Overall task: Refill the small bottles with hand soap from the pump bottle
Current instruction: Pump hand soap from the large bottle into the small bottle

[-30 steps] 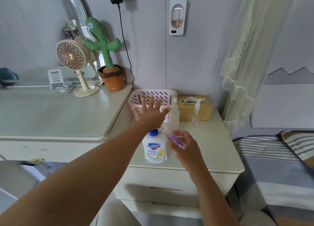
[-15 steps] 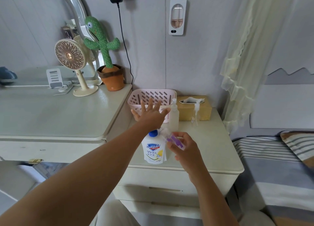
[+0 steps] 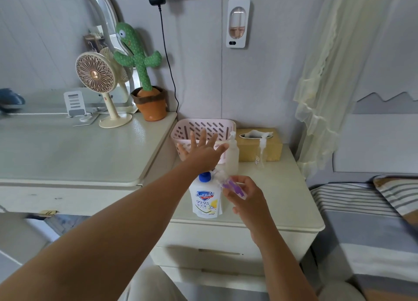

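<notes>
A white hand-soap pump bottle with a blue collar stands at the front of the nightstand. My left hand lies flat above its pump head with fingers spread and straight; the pump head is hidden under the palm. My right hand holds a small clear bottle with a purple label, tilted toward the pump's spout. Behind them stand a small translucent pump bottle and a small clear spray bottle.
A pink slotted basket and a tan tissue box sit at the back of the nightstand. To the left is a higher dresser top with a desk fan, a phone stand and a plush cactus. A bed lies to the right.
Both hands stay almost where they were; the left palm stays over the pump and the right hand keeps the small bottle at the spout. The view has shifted slightly.
</notes>
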The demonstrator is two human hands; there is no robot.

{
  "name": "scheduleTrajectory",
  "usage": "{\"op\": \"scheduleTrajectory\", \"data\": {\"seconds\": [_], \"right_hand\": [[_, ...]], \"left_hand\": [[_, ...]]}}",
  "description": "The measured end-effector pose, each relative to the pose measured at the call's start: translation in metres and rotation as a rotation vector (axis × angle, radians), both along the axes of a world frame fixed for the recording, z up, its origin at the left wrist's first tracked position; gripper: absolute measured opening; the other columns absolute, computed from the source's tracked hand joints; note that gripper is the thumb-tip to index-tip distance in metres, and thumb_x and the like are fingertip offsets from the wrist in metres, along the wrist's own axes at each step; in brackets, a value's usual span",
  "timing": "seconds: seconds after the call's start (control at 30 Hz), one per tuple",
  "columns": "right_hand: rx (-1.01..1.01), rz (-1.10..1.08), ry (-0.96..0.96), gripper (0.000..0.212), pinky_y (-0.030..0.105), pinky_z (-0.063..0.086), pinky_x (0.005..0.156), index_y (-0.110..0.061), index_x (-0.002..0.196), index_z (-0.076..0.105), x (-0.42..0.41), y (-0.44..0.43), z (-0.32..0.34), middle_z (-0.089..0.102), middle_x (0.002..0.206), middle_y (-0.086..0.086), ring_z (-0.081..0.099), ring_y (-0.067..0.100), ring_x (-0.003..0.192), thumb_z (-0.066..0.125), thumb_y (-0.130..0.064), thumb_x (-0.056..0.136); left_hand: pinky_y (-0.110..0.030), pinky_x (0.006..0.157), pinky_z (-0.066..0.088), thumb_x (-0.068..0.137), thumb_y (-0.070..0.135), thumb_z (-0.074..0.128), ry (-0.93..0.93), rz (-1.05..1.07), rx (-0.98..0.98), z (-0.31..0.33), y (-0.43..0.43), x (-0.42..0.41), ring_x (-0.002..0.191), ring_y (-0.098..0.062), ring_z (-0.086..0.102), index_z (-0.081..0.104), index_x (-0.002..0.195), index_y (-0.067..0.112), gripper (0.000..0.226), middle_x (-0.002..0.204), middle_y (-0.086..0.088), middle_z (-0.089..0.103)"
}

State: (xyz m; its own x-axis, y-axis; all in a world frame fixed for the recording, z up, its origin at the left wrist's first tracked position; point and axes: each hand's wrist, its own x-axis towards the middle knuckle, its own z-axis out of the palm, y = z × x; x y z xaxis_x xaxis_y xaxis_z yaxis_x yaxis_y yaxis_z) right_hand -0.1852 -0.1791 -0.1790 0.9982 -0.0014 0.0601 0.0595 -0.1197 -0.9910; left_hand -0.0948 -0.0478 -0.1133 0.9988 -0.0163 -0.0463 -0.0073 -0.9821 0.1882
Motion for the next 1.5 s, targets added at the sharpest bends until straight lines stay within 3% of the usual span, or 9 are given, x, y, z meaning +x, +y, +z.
{"op": "scheduleTrajectory", "data": {"seconds": [0.43, 0.6, 0.73, 0.93, 1.07, 1.2, 1.3, 1.4, 1.5], "right_hand": [[0.015, 0.002, 0.016, 0.031, 0.011, 0.046, 0.056, -0.021, 0.111, 0.055, -0.002, 0.002, -0.005, 0.061, 0.096, -0.01, 0.061, 0.007, 0.081, 0.069, -0.026, 0.084], [0.02, -0.007, 0.001, 0.029, 0.015, 0.048, 0.061, -0.024, 0.11, 0.056, 0.0, 0.002, 0.0, 0.061, 0.094, -0.015, 0.061, 0.006, 0.082, 0.069, -0.027, 0.084], [0.03, -0.001, 0.019, 0.029, 0.014, 0.048, 0.059, -0.024, 0.109, 0.056, -0.001, 0.005, -0.007, 0.061, 0.094, -0.014, 0.062, 0.005, 0.08, 0.07, -0.026, 0.084], [0.04, 0.002, 0.02, 0.03, 0.014, 0.048, 0.057, -0.022, 0.11, 0.056, -0.002, 0.006, -0.007, 0.062, 0.095, -0.011, 0.061, 0.006, 0.079, 0.07, -0.025, 0.083], [0.034, -0.005, -0.001, 0.028, 0.016, 0.05, 0.06, -0.025, 0.108, 0.056, -0.001, 0.005, -0.002, 0.062, 0.092, -0.015, 0.062, 0.004, 0.079, 0.069, -0.027, 0.084], [0.029, -0.006, -0.002, 0.03, 0.012, 0.048, 0.058, -0.023, 0.111, 0.056, -0.002, 0.006, -0.007, 0.062, 0.097, -0.011, 0.062, 0.006, 0.082, 0.069, -0.026, 0.084], [0.03, -0.017, 0.017, 0.031, 0.016, 0.05, 0.062, -0.022, 0.111, 0.056, -0.004, 0.008, -0.013, 0.062, 0.099, -0.008, 0.062, 0.007, 0.083, 0.069, -0.025, 0.084], [0.027, -0.015, 0.013, 0.029, 0.016, 0.05, 0.062, -0.023, 0.11, 0.056, -0.003, 0.005, -0.011, 0.063, 0.097, -0.009, 0.062, 0.007, 0.084, 0.07, -0.025, 0.084], [0.023, -0.009, -0.008, 0.029, 0.011, 0.048, 0.057, -0.023, 0.11, 0.055, -0.002, 0.003, -0.005, 0.061, 0.094, -0.014, 0.062, 0.005, 0.08, 0.069, -0.025, 0.084]], "left_hand": [[-0.065, 0.106, -0.014, 0.095, 0.061, 0.013, 0.001, 0.063, -0.09, -0.013, 0.003, 0.002, 0.142, -0.025, -0.022, 0.003, 0.149, 0.038, 0.059, 0.157, 0.006, -0.014], [-0.057, 0.106, -0.017, 0.104, 0.039, 0.016, -0.011, -0.046, 0.045, 0.011, -0.004, -0.012, 0.142, -0.027, -0.021, 0.007, 0.15, 0.033, 0.047, 0.157, 0.0, -0.014], [-0.064, 0.106, -0.014, 0.096, 0.059, 0.013, -0.021, 0.05, -0.084, -0.011, 0.005, 0.001, 0.142, -0.026, -0.021, 0.003, 0.148, 0.041, 0.056, 0.157, 0.006, -0.014], [-0.063, 0.106, -0.014, 0.094, 0.063, 0.011, -0.014, 0.065, -0.09, -0.014, 0.006, 0.003, 0.142, -0.025, -0.021, 0.001, 0.149, 0.039, 0.061, 0.157, 0.007, -0.014], [-0.061, 0.107, -0.016, 0.101, 0.049, 0.015, -0.028, -0.011, -0.006, 0.003, 0.002, -0.003, 0.142, -0.027, -0.022, 0.002, 0.15, 0.035, 0.052, 0.156, 0.003, -0.016], [-0.064, 0.106, -0.014, 0.094, 0.063, 0.012, -0.031, 0.045, -0.146, -0.008, 0.006, 0.002, 0.143, -0.025, -0.019, 0.005, 0.149, 0.038, 0.061, 0.158, 0.005, -0.01], [-0.061, 0.107, -0.013, 0.1, 0.051, 0.014, 0.011, 0.0, -0.082, -0.011, 0.003, -0.004, 0.143, -0.026, -0.018, 0.004, 0.15, 0.035, 0.053, 0.158, 0.003, -0.011], [-0.062, 0.108, -0.015, 0.098, 0.055, 0.014, 0.023, 0.011, -0.138, -0.004, 0.001, -0.006, 0.144, -0.025, -0.015, 0.008, 0.149, 0.036, 0.055, 0.159, 0.003, -0.008], [-0.051, 0.109, -0.015, 0.104, 0.039, 0.012, 0.023, -0.064, 0.013, 0.014, -0.006, -0.019, 0.143, -0.025, -0.017, 0.004, 0.15, 0.032, 0.047, 0.158, 0.0, -0.01]]}}
